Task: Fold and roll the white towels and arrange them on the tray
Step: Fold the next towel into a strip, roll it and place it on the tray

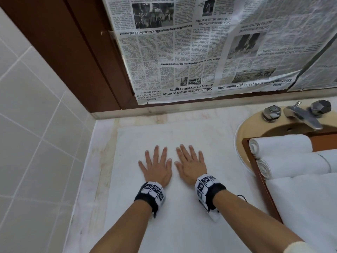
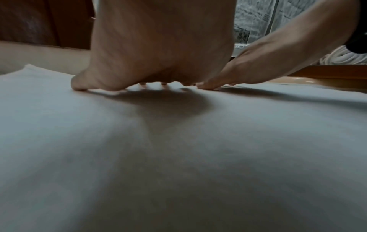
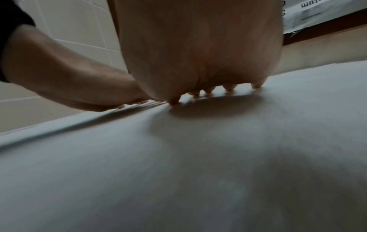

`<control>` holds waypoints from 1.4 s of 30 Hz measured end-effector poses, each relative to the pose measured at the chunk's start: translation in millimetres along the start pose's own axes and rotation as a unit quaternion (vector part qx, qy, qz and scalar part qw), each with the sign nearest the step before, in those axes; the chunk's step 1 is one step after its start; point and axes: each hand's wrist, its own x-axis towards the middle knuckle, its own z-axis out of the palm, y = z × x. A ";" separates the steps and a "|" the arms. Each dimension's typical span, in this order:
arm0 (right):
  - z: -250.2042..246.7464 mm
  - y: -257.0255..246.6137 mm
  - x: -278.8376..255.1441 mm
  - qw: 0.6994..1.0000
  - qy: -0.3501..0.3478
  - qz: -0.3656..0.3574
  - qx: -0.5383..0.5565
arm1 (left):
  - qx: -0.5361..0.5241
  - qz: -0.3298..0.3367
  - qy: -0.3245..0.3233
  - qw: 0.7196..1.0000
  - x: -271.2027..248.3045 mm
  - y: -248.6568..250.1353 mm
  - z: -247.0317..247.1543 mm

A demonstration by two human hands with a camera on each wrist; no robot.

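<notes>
Newspaper (image 1: pixel 197 52), hung upside down behind the table; legible headlines: "Sabah leaders urged to unite on 40 pct revenue rights", "Ewon outlines long-term traffic solutions for KK and beyond".

White towel (image 1: pixel 182 216), plain, smooth, spread flat on the marble table (image 1: pixel 102 161), left of the sink (image 1: pixel 242 132).

Left hand (image 1: pixel 156 169) and right hand (image 1: pixel 191 166): side by side, palms down, fingers straight and spread, pressing the towel's middle; each grip released, grasping nothing.

Wooden tray (image 1: pixel 255 168), at right over the sink: two rolled white towels (image 1: pixel 280 143) lying side by side, further white cloth nearer.
</notes>
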 end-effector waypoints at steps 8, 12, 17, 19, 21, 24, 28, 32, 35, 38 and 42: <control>-34.0 76.7 38.5 0.999 0.016 0.045 -0.006 | 0.020 -0.015 0.028 0.999 56.9 -50.5 -27.9; -48.4 114.2 52.2 0.997 0.033 0.067 0.002 | 0.017 -0.034 0.042 0.998 83.8 -73.3 -43.1; -57.2 128.8 59.2 0.991 0.055 0.115 0.040 | -0.002 -0.058 0.060 0.997 99.5 -84.0 -53.4; -55.3 117.2 58.9 0.991 0.072 0.107 0.031 | -0.015 -0.045 0.071 0.996 97.2 -74.1 -52.8; -51.0 101.3 61.0 0.995 0.078 0.057 0.012 | -0.007 0.013 0.075 0.997 92.8 -53.0 -49.3; -45.8 84.1 70.0 0.998 0.057 0.017 0.001 | 0.010 0.094 0.046 0.995 88.3 -16.4 -38.8; -52.4 97.2 76.9 0.996 0.052 0.064 0.015 | 0.025 0.082 0.029 0.996 99.4 -4.8 -30.7; -63.6 129.9 65.4 0.991 0.058 0.119 0.027 | 0.033 0.039 0.044 0.998 110.8 -24.4 -34.6; -73.6 143.1 53.3 0.986 0.060 0.157 0.013 | 0.028 0.007 0.043 0.999 115.1 -33.8 -43.5; -82.7 137.6 38.4 0.983 0.057 0.172 0.006 | 0.020 0.001 0.043 0.999 117.1 -19.6 -51.9; -86.2 122.6 4.5 0.978 0.103 0.180 -0.027 | 0.014 0.135 0.052 0.989 114.3 41.5 -48.0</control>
